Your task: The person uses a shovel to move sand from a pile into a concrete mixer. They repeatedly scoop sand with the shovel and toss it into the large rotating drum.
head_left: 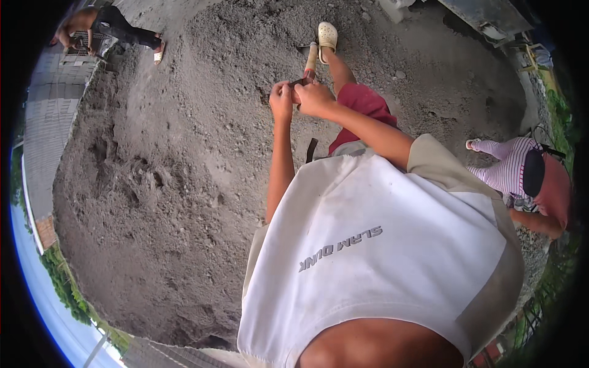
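Observation:
In front of me stands a shovel (311, 59) with a tan shaft, a red collar and a dark handle at its upper end. Little of its metal end shows, beside my pale clog. My left hand (281, 102) is closed at the left side of the handle. From the other side, my right hand (313, 99) wraps round the same handle, with its fingers bent. The two hands nearly meet, and they hide most of the grip.
A broad heap of grey sand and gravel (165, 159) surrounds me. One person (116, 27) bends over at the far left, beside stacked grey blocks (58, 101). Another person in striped trousers (506, 165) bends at the right. A metal sheet (488, 17) lies at the far right.

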`<state>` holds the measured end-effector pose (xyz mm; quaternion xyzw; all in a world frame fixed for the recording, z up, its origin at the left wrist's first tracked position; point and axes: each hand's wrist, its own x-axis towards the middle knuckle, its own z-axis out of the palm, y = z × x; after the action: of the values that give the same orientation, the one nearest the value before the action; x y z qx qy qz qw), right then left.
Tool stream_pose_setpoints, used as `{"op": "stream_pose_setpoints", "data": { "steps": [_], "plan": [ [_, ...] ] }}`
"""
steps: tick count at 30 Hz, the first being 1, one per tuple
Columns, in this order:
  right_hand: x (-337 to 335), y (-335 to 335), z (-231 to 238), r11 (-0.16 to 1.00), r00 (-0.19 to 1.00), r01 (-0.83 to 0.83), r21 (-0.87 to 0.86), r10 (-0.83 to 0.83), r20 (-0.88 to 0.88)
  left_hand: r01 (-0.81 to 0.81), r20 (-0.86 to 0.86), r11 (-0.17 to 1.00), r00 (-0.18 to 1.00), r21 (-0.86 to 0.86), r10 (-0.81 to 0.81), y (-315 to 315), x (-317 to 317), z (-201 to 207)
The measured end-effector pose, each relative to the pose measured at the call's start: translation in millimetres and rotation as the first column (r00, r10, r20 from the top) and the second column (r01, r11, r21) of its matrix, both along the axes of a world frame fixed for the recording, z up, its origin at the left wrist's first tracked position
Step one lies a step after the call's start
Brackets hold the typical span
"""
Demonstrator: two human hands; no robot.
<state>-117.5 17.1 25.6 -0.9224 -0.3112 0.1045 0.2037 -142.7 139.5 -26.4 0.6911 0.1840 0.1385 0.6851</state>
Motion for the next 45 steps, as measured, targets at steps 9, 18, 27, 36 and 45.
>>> {"op": "stream_pose_setpoints", "data": {
  "steps": [9,18,27,36,45],
  "plan": [
    [-12.7,-63.2,-20.4,0.988,0.988,0.11,-0.112,-0.121,-0.097,-0.019,-0.251,0.999,0.968,-0.033,0.01,-60.4,13.3,-30.0],
    [-82.4,-179.4,-64.1,0.982,0.983,0.181,0.05,-0.18,-0.015,0.059,-0.624,0.924,0.721,-0.377,-0.301,-167.8,-62.1,-44.2],
    [-47.0,-292.8,73.2,0.989,0.942,-0.026,-0.142,-0.023,-0.335,0.053,-0.477,0.682,0.675,-0.729,-0.563,-259.6,-55.5,57.0],
    [-43.2,-363.5,39.0,0.673,0.709,0.683,0.282,-0.52,-0.476,0.076,-0.558,0.635,0.404,-0.769,-0.725,-296.2,90.1,-5.6],
    [-52.9,-280.4,19.7,-0.77,-0.555,0.502,-0.394,0.063,-0.83,-0.501,-0.737,0.541,0.491,-0.676,-0.465,-237.8,209.5,-246.3]
  ]
}}
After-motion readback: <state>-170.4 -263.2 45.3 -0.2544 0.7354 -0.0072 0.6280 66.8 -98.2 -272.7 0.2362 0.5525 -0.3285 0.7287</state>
